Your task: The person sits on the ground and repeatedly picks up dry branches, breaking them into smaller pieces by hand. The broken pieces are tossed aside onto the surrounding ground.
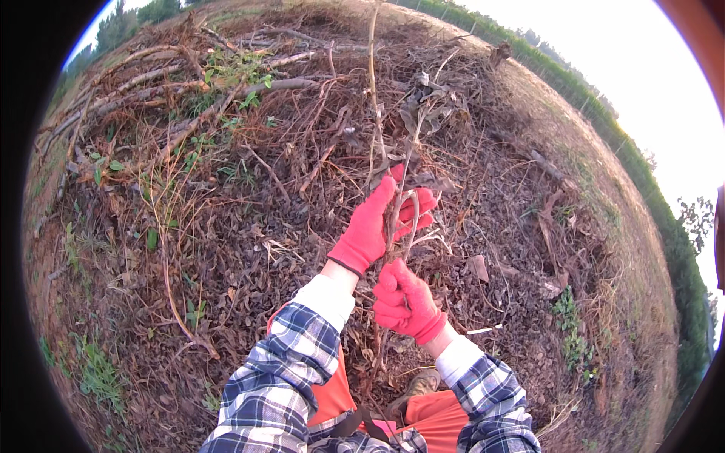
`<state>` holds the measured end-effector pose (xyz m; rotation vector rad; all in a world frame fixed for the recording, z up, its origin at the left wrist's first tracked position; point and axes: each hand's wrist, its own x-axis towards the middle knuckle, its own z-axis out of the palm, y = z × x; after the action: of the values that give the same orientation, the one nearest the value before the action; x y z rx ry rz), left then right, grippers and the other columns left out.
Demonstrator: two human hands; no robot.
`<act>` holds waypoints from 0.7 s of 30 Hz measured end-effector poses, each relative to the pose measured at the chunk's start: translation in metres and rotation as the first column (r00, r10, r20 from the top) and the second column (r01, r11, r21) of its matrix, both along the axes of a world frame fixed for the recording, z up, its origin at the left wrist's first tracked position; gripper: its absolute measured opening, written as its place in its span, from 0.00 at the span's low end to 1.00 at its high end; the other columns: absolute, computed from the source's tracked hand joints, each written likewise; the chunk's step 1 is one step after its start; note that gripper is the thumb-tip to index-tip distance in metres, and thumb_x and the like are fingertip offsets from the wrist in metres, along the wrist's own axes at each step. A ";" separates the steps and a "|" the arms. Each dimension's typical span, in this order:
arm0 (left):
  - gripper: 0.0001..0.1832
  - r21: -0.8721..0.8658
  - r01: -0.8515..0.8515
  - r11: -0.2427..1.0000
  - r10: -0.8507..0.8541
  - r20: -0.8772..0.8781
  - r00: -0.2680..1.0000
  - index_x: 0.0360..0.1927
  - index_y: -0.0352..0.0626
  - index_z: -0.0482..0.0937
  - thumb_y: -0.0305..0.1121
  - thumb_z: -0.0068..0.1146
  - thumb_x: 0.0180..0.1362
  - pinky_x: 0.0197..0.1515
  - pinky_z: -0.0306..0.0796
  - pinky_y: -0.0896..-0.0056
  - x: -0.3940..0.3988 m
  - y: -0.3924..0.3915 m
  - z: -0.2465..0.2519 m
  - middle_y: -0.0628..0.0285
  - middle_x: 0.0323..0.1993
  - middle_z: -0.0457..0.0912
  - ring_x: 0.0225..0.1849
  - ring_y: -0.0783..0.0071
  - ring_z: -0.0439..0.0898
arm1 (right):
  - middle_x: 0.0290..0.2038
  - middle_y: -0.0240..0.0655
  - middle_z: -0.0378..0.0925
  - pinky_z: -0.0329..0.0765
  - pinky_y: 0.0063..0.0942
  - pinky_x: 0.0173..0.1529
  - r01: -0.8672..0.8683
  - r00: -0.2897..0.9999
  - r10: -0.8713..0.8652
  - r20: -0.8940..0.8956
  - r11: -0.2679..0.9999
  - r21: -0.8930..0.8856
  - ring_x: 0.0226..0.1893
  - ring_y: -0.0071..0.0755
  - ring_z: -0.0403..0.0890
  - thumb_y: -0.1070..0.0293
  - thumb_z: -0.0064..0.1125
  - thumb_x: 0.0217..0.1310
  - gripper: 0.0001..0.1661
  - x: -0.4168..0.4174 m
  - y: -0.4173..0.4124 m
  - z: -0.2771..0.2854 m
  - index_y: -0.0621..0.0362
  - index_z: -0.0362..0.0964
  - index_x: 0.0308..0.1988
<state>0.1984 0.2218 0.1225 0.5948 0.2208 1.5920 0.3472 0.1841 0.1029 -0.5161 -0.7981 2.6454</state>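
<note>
A bundle of dry plant stems (399, 210) with withered leaves (429, 110) at its upper end stands roughly upright before me. My left hand (378, 218), in a red knit glove, is around the stems from the left, with its thumb up along them and the fingers partly curled behind. Just below it, my right hand (406, 300), in the same kind of glove, is closed in a fist around the lower stems. The stems run on downward below that fist, between my legs.
Long cut branches (141, 79) and brushwood lie heaped at the upper left. Dead leaves and twigs (243, 249) cover the ground around me. A forked dry twig (167, 266) lies at the left, a short log (552, 167) at the right. My boot (419, 388) shows below.
</note>
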 end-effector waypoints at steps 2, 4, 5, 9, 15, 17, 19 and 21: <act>0.28 -0.041 -0.055 0.998 0.054 -0.039 0.998 0.62 0.44 0.62 0.51 0.47 0.66 0.54 0.74 0.52 0.005 0.001 0.000 0.55 0.44 0.79 0.47 0.60 0.80 | 0.14 0.20 0.50 0.50 0.21 0.15 0.117 0.984 -0.112 0.141 0.993 -0.022 0.09 0.18 0.49 0.41 0.41 0.69 0.25 -0.006 -0.004 0.001 0.47 0.61 0.26; 0.25 -0.060 -0.192 0.980 0.175 -0.221 0.960 0.58 0.44 0.66 0.50 0.47 0.67 0.48 0.76 0.60 0.011 0.004 -0.002 0.59 0.40 0.79 0.41 0.66 0.80 | 0.13 0.20 0.50 0.50 0.21 0.15 0.128 0.989 -0.121 0.083 0.989 -0.077 0.08 0.18 0.49 0.40 0.41 0.69 0.26 -0.016 -0.010 0.000 0.46 0.61 0.25; 0.23 -0.069 -0.250 0.966 0.217 -0.313 0.925 0.57 0.43 0.67 0.49 0.47 0.67 0.45 0.78 0.63 0.013 0.006 -0.004 0.61 0.38 0.79 0.37 0.69 0.80 | 0.12 0.20 0.50 0.50 0.21 0.15 0.113 0.993 -0.109 0.042 0.987 -0.114 0.08 0.18 0.50 0.40 0.41 0.69 0.26 -0.019 -0.013 -0.002 0.46 0.61 0.24; 0.16 0.031 -0.358 0.933 0.352 -0.283 0.892 0.43 0.43 0.72 0.46 0.48 0.68 0.25 0.69 0.74 0.021 0.015 -0.008 0.66 0.23 0.74 0.21 0.78 0.73 | 0.11 0.18 0.49 0.49 0.22 0.14 0.175 0.984 -0.164 0.069 0.962 -0.208 0.08 0.19 0.49 0.38 0.41 0.68 0.27 -0.024 -0.021 -0.007 0.44 0.60 0.23; 0.12 -0.065 -0.471 0.880 0.419 -0.364 0.832 0.38 0.50 0.72 0.46 0.51 0.66 0.16 0.57 0.82 0.022 0.022 -0.014 0.74 0.18 0.68 0.16 0.87 0.65 | 0.14 0.19 0.52 0.50 0.21 0.14 0.221 0.965 -0.196 0.174 0.965 -0.139 0.09 0.18 0.51 0.40 0.40 0.69 0.25 -0.026 -0.027 0.006 0.48 0.61 0.28; 0.12 -0.095 -0.473 0.876 0.408 -0.375 0.832 0.38 0.49 0.72 0.46 0.51 0.66 0.16 0.57 0.82 0.019 0.023 -0.014 0.74 0.18 0.68 0.16 0.87 0.65 | 0.14 0.20 0.54 0.51 0.21 0.14 0.258 0.943 -0.219 0.250 0.957 -0.134 0.09 0.19 0.52 0.41 0.39 0.70 0.25 -0.023 -0.027 0.015 0.51 0.64 0.32; 0.11 -0.082 -0.510 0.856 0.439 -0.404 0.802 0.42 0.49 0.70 0.44 0.50 0.67 0.18 0.62 0.81 0.018 0.024 -0.014 0.71 0.20 0.71 0.17 0.84 0.68 | 0.15 0.24 0.60 0.56 0.21 0.14 0.288 0.906 -0.291 0.306 0.956 0.056 0.10 0.21 0.59 0.45 0.39 0.71 0.25 -0.014 -0.018 0.025 0.58 0.67 0.39; 0.13 -0.128 -0.537 0.834 0.445 -0.420 0.791 0.47 0.49 0.69 0.44 0.49 0.67 0.19 0.67 0.79 0.022 0.024 -0.013 0.68 0.22 0.73 0.18 0.81 0.72 | 0.18 0.31 0.69 0.65 0.22 0.15 0.273 0.853 -0.383 0.353 0.906 0.323 0.12 0.26 0.69 0.51 0.40 0.72 0.24 -0.002 -0.005 0.031 0.64 0.68 0.42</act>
<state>0.2202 0.2454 0.1095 0.6810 0.9158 1.9060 0.3452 0.1791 0.1335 -1.0535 -1.0507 2.0953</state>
